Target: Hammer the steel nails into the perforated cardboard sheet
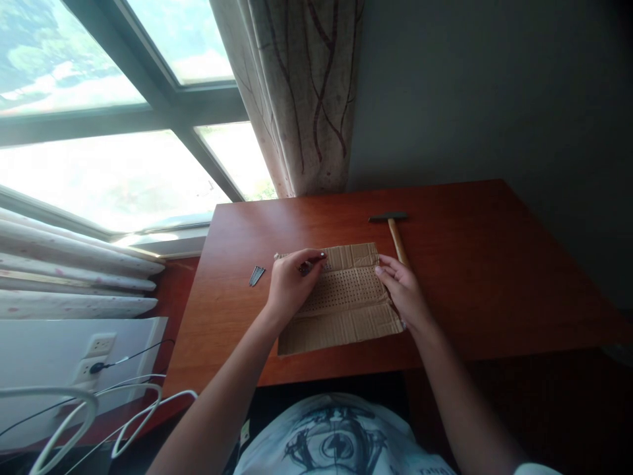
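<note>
A piece of brown cardboard (341,326) lies tilted on the table in front of me, its middle band covered with rows of small dark dots or holes. My left hand (291,280) is over its upper left part, thumb and fingers pinched on a nail (323,254) whose shiny head shows at the fingertips. Whether the nail's point touches the cardboard is hidden. My right hand (403,287) grips the cardboard's right edge, thumb on top and fingers behind. Several loose nails (257,276) lie in a small bunch left of my left hand.
Beyond my right hand a hammer (396,241) with a wooden handle rests on the reddish-brown table (475,277). A window and a curtain (309,92) stand behind the table. At the lower left are a wall socket (93,363) and white cables (148,389).
</note>
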`<action>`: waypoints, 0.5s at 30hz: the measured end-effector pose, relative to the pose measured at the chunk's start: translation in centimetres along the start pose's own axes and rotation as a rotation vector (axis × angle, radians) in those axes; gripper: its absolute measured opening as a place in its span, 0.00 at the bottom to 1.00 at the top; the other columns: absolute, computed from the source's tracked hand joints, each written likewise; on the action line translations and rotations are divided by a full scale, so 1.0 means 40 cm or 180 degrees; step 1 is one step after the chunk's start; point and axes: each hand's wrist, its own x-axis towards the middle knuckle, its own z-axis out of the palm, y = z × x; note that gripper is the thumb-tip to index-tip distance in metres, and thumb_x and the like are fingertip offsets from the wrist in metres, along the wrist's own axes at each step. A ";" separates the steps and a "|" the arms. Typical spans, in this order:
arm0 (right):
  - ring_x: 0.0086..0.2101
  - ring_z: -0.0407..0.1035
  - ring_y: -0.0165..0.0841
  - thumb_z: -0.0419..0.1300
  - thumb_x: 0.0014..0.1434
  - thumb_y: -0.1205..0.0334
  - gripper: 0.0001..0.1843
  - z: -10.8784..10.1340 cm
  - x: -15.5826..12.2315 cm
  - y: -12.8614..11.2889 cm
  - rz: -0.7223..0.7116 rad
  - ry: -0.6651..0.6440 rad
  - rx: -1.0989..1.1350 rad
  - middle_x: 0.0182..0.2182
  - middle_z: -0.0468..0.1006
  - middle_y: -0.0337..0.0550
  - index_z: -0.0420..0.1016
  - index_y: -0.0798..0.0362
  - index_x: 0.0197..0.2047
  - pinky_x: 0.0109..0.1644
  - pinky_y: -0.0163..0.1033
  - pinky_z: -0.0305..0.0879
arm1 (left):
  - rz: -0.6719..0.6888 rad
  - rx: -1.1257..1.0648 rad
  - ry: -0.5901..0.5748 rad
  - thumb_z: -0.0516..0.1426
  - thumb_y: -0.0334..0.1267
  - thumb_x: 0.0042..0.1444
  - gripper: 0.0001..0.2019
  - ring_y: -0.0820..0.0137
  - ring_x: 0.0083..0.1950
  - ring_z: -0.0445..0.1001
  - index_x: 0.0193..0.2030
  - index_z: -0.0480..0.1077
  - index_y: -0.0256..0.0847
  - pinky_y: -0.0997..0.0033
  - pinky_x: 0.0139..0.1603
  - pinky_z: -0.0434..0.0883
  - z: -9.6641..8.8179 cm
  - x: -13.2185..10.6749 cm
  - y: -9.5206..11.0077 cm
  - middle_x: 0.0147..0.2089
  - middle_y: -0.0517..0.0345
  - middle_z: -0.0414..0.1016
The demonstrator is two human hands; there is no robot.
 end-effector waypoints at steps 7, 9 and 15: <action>0.40 0.78 0.42 0.61 0.61 0.48 0.21 -0.008 0.003 0.005 -0.0049 0.0003 -0.0088 0.41 0.83 0.46 0.72 0.48 0.55 0.45 0.49 0.73 | 0.0013 -0.0050 -0.0071 0.61 0.36 0.58 0.05 0.69 0.34 0.80 0.38 0.81 0.44 0.69 0.38 0.77 0.009 0.004 -0.001 0.36 0.60 0.84; 0.40 0.78 0.42 0.61 0.62 0.49 0.21 -0.008 0.003 0.004 -0.0040 -0.0027 -0.0076 0.41 0.83 0.46 0.72 0.48 0.54 0.45 0.49 0.73 | 0.0012 -0.0069 -0.0087 0.61 0.36 0.58 0.05 0.69 0.34 0.80 0.38 0.81 0.44 0.69 0.38 0.76 0.011 0.005 0.001 0.36 0.59 0.84; 0.39 0.78 0.41 0.61 0.61 0.48 0.21 -0.011 0.004 0.006 -0.0074 -0.0020 -0.0115 0.39 0.83 0.46 0.72 0.48 0.54 0.44 0.48 0.72 | 0.0092 0.0006 -0.0132 0.61 0.35 0.58 0.06 0.67 0.36 0.82 0.39 0.81 0.44 0.67 0.41 0.77 0.017 0.009 0.001 0.38 0.58 0.85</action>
